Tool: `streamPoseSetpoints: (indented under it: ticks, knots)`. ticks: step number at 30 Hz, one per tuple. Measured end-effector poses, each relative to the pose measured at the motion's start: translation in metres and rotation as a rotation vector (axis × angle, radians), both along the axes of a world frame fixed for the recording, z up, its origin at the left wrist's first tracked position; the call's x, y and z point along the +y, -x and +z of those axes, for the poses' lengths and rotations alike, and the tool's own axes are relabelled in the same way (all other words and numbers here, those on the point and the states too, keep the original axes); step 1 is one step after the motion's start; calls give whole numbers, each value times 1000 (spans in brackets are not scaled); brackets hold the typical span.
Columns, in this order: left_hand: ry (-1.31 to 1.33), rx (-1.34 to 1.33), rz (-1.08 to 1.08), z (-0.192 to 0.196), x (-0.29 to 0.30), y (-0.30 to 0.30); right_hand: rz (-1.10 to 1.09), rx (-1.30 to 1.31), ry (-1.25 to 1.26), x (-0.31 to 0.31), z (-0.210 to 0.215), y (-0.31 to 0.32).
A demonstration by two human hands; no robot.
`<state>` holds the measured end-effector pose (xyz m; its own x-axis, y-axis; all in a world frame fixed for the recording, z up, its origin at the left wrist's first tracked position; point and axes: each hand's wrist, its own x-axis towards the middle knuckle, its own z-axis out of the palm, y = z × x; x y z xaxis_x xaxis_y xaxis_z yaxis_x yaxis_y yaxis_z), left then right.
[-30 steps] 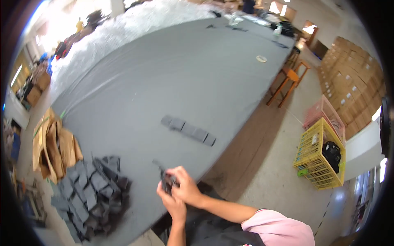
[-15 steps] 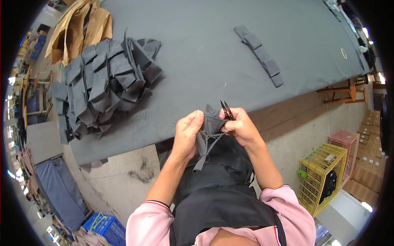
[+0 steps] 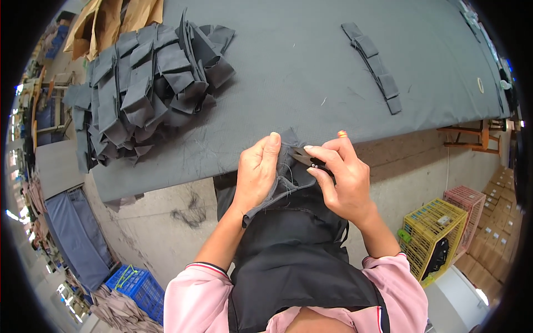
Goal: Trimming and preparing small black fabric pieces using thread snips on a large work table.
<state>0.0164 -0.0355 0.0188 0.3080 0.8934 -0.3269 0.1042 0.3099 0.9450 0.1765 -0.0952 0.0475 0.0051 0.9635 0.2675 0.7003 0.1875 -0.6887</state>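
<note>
My left hand [image 3: 256,173] is closed on a dark grey fabric piece [image 3: 286,184] with frayed edges and loose threads, pinching it under the thumb. The piece hangs over my black apron, just off the table's near edge. In my right hand [image 3: 348,180] is a pair of black thread snips [image 3: 307,159], gripped between thumb and fingers. Their blades point left and lie against the cloth's upper part, close to my left fingers. A band wraps one right fingertip. On the left of the table lies a large heap of folded grey fabric pieces [image 3: 136,91].
A grey cloth-covered table [image 3: 277,66] spans the far side, with a narrow folded fabric strip [image 3: 373,65] and thread scraps. Behind the heap is a brown paper bag [image 3: 102,25]. Yellow [image 3: 433,230] and pink baskets [image 3: 469,200] stand right; a blue crate [image 3: 137,288] sits lower left.
The snips have swung from pointing up and away to pointing left at the cloth, and my right fingers have shifted onto them. My left hand still holds the fabric. The view has shifted slightly.
</note>
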Motion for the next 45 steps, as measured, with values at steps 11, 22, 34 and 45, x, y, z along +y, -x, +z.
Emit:
streamPoseSetpoints:
  ticks: [11,22,34,45]
  knots:
    - [10,42,-22,5,-1,2,-8,42,-121,-1,-11,10]
    - [-18,84,-20,8,-4,6,-140,118,-137,-7,-13,15]
    - [-358,419,-35,9,-5,5,5,-166,-163,-8,-2,16]
    - [-353,400,-46,6,-5,8,-54,-21,-186,-11,-3,16]
